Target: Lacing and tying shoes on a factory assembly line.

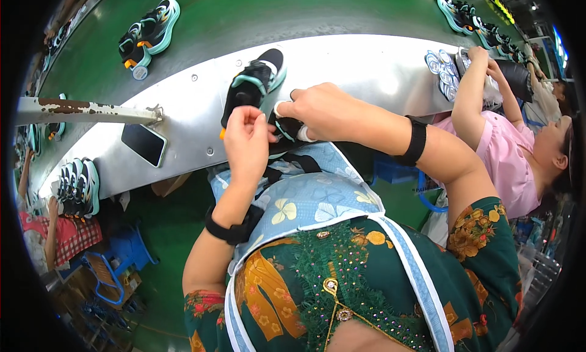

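Observation:
A black sneaker with a mint-green sole (266, 71) rests on the metal ledge just beyond my hands. Nearer to me is a second black sneaker (284, 130), mostly covered by my fingers and the table edge. My right hand (326, 111) is closed over this second shoe from the right, with white covers on some of its fingertips. Its left side is met by my left hand (247, 134), whose fingers are curled in a pinch. Whatever lies between those fingertips is too small to make out.
A phone (144, 144) lies left on the metal ledge (360, 65), below a chipped metal bar (85, 111). Shoe pairs (150, 31) sit on the green belt (244, 13). More sneakers (79, 187) stand far left. At right, a person in pink (488, 150) works beside pale shoe-shaped pieces (444, 74).

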Demonstrator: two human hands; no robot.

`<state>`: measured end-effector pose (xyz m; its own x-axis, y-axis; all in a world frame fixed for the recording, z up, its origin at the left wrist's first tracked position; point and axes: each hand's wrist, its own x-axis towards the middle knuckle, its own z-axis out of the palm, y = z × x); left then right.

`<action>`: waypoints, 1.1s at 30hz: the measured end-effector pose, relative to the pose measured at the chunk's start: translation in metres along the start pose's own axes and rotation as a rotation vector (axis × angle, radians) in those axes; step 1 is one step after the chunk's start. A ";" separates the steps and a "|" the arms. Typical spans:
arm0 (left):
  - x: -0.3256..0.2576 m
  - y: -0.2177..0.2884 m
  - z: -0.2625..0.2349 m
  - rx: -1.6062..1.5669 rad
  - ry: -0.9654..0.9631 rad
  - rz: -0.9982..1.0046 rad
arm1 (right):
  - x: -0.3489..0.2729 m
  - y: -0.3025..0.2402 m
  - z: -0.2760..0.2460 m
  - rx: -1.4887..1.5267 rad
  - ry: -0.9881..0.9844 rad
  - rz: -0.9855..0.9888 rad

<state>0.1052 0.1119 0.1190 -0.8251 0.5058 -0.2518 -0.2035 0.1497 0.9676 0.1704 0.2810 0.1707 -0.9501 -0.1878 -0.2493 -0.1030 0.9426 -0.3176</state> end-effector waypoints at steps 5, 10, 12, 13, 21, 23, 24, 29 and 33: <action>-0.007 0.018 -0.027 0.069 -0.310 -0.250 | 0.007 -0.001 0.011 0.012 0.120 -0.087; -0.006 0.021 -0.027 -0.009 -0.461 -0.503 | 0.011 -0.001 0.009 0.074 0.049 -0.101; -0.015 0.010 -0.022 -0.161 -0.350 -0.506 | 0.011 0.001 0.008 0.174 -0.008 -0.102; -0.018 0.006 -0.021 -0.171 -0.339 -0.514 | 0.010 0.005 0.008 0.176 -0.021 -0.111; -0.025 0.006 -0.012 -0.068 -0.212 -0.403 | 0.002 0.005 0.020 0.286 0.230 0.086; -0.024 0.003 -0.012 -0.035 -0.229 -0.375 | 0.002 0.003 0.024 0.199 0.262 0.111; -0.025 0.001 -0.012 -0.035 -0.219 -0.364 | 0.003 0.005 0.019 0.203 0.266 0.115; -0.025 -0.004 -0.012 0.011 -0.241 -0.332 | 0.000 0.004 0.030 0.436 0.396 0.026; -0.026 -0.002 -0.011 -0.011 -0.232 -0.319 | 0.003 -0.005 0.024 0.262 0.280 0.179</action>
<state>0.1211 0.0898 0.1237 -0.5791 0.6139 -0.5364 -0.4368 0.3219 0.8400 0.1751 0.2688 0.1498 -0.9933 0.0887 -0.0746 0.1147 0.8447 -0.5228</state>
